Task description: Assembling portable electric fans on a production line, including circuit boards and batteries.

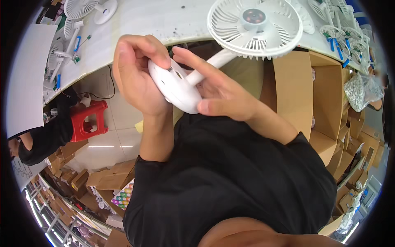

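Holding a white desk fan (230, 45) upside-ish in front of the chest, both hands wrapped around its round base (177, 88). The left hand (138, 78) sits at about 9 o'clock of the base, fingers curled over the top edge and clamped on it, thumb pressing near a small hole in the underside. The right hand (224, 96) comes in from 4 o'clock, fingers closed on the base too, index finger stretched across toward the stem. The fan's grille head points up toward 1 o'clock, hanging just over the edge of the white worktable (164, 20). More white fan parts (82, 8) lie on the table at 11 o'clock. Open cardboard box (325, 103) at 3 o'clock, red plastic stool (88, 119) on the floor at 9 o'clock, another person's dark sleeve (45, 136) beside it
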Available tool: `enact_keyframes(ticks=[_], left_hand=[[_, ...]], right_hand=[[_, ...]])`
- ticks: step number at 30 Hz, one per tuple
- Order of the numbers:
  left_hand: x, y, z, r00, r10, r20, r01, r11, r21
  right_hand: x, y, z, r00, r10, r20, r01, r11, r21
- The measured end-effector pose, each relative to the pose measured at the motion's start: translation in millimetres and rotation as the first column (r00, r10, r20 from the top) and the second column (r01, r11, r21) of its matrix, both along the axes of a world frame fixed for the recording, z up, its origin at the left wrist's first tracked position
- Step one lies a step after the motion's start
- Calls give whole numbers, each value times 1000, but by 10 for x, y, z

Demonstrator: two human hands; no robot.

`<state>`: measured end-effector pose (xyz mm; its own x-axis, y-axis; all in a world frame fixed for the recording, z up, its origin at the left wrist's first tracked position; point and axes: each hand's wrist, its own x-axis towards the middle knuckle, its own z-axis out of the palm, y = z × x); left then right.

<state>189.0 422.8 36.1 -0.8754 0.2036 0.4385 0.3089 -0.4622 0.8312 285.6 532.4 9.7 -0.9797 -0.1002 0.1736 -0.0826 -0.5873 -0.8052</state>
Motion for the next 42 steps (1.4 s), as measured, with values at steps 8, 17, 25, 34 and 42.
enact_keyframes(ticks=[8,17,25,34,42], left_hand=[[281,-1,206,978,22,-206,-53,988,-146],[53,30,105,979,-206,0,205,975,90],[267,51,157,988,-124,-95,120,992,-45],[176,2,117,977,-211,-11,212,977,27],[-113,281,-300,956,109,274,-107,994,-21]], right_hand=[[-26,102,376,951,174,256,-162,984,-69],[15,-14,120,1000,-20,-24,21,999,40],[14,38,205,1000,28,-5,-26,975,219],[-49,-7,82,975,-48,-215,91,976,197],[-181,331,234,949,-65,-310,288,581,761]])
